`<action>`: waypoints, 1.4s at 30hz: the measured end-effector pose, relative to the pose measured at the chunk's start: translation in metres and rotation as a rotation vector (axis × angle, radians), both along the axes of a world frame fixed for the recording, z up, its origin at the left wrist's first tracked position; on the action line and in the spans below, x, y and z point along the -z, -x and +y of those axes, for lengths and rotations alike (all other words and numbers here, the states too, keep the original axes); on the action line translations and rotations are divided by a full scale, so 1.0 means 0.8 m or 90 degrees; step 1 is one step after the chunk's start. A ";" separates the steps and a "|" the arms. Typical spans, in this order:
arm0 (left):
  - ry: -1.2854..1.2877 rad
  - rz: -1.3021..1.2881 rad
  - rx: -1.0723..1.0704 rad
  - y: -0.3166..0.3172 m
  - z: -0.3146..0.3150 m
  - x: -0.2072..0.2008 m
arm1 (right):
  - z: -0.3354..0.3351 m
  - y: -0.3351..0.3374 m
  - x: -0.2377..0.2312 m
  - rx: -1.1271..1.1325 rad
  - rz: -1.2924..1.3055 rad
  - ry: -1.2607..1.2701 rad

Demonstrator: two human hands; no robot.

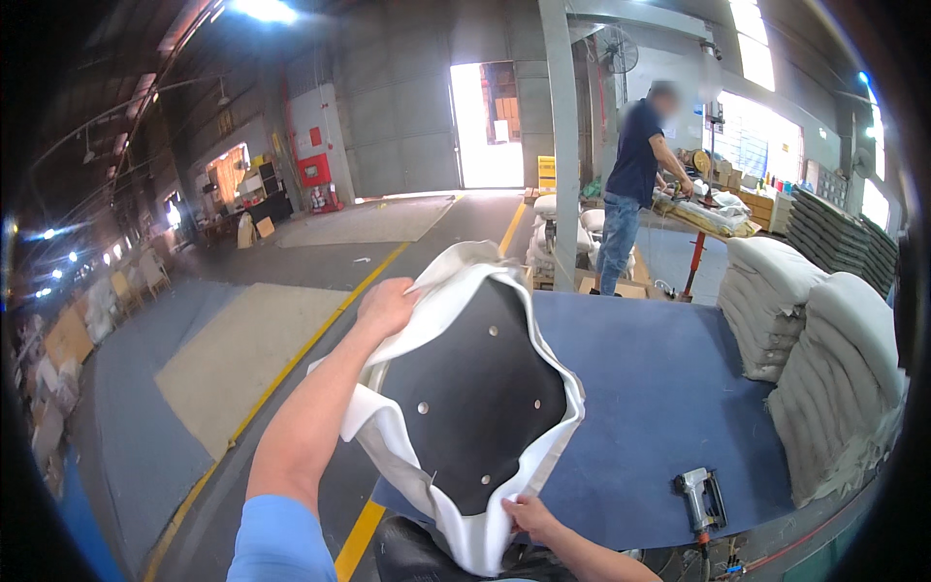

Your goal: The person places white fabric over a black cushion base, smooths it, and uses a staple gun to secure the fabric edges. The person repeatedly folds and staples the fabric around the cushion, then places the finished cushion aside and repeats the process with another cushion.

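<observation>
A black panel (465,388) with several round metal-rimmed holes is held up in front of me, tilted, over the near left edge of the blue table. White padded fabric (388,427) surrounds it, the loose edges folding in over its border. My left hand (386,308) is closed on the fabric at the upper left. At the bottom edge, my right hand (531,518) pinches the fabric between thumb and fingers. A pneumatic staple gun (696,497) lies on the table to the right, apart from both hands.
The blue tabletop (650,388) extends right, with stacks of pale fabric pieces (839,364) along its right side. Beyond it, a person (632,175) stands working at another bench (713,215). Yellow floor lines (320,339) run on my left. A grey post (562,145) rises behind the table.
</observation>
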State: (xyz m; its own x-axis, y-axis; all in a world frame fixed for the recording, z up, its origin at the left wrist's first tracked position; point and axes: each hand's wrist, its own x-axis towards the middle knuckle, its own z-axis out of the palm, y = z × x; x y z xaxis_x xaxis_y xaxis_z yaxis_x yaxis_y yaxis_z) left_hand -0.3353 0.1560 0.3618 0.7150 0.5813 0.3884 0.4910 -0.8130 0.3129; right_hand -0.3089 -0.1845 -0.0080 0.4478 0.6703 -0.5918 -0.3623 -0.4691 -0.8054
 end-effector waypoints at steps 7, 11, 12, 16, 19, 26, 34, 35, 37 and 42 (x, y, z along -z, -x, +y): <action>-0.096 -0.148 0.080 0.014 -0.116 0.003 | 0.011 -0.067 -0.139 -0.328 -0.097 -0.197; -0.024 -0.194 0.091 0.034 -0.150 -0.008 | 0.006 -0.103 -0.316 -0.231 -0.143 -0.395; -0.025 -0.199 0.105 0.034 -0.157 -0.010 | 0.005 -0.112 -0.350 -0.187 -0.132 -0.434; -0.065 -0.227 0.149 0.043 -0.170 -0.005 | 0.028 -0.138 -0.452 -0.023 -0.091 -0.496; -0.026 -0.237 0.169 0.048 -0.196 -0.007 | 0.038 -0.165 -0.494 0.046 -0.115 -0.449; -0.038 -0.251 0.222 0.062 -0.228 -0.006 | 0.045 -0.188 -0.521 0.075 -0.122 -0.293; -0.062 -0.253 0.333 0.086 -0.267 0.000 | 0.001 -0.178 -0.534 0.071 -0.197 -0.153; -0.065 -0.264 0.352 0.089 -0.271 0.004 | -0.005 -0.176 -0.535 0.075 -0.200 -0.130; -0.076 -0.234 0.365 0.101 -0.282 0.006 | -0.017 -0.171 -0.533 0.093 -0.186 -0.120; -0.114 -0.226 0.389 0.123 -0.288 0.012 | -0.035 -0.137 -0.531 0.106 -0.190 -0.143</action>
